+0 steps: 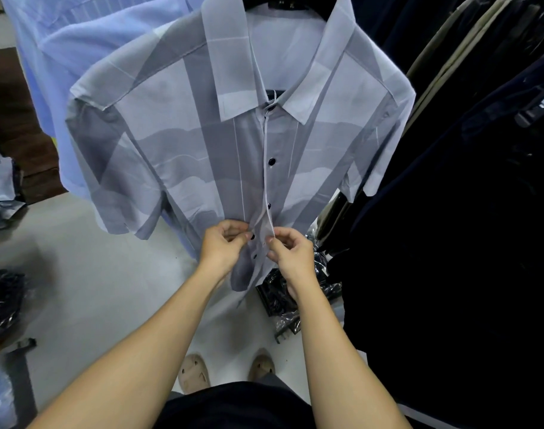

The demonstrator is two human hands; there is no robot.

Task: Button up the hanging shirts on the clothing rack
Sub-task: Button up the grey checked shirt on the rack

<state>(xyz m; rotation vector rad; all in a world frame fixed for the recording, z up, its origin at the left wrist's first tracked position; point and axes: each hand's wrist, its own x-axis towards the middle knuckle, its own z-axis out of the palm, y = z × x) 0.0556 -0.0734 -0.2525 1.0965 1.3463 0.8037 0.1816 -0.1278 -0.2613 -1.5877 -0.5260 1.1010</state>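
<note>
Shirt (202, 144) placket pinched by both hands; grey floor (103, 274) below

A grey patterned shirt (202, 144) hangs on a hanger, its upper dark buttons (271, 161) fastened. The left hand (222, 246) pinches one placket edge low down, and the right hand (290, 253) pinches the other. A light blue shirt (63, 51) hangs behind, with dark garments (450, 212) to the right.

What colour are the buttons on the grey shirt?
Dark, navy or black: buttons on the grey shirt, head view.
</note>
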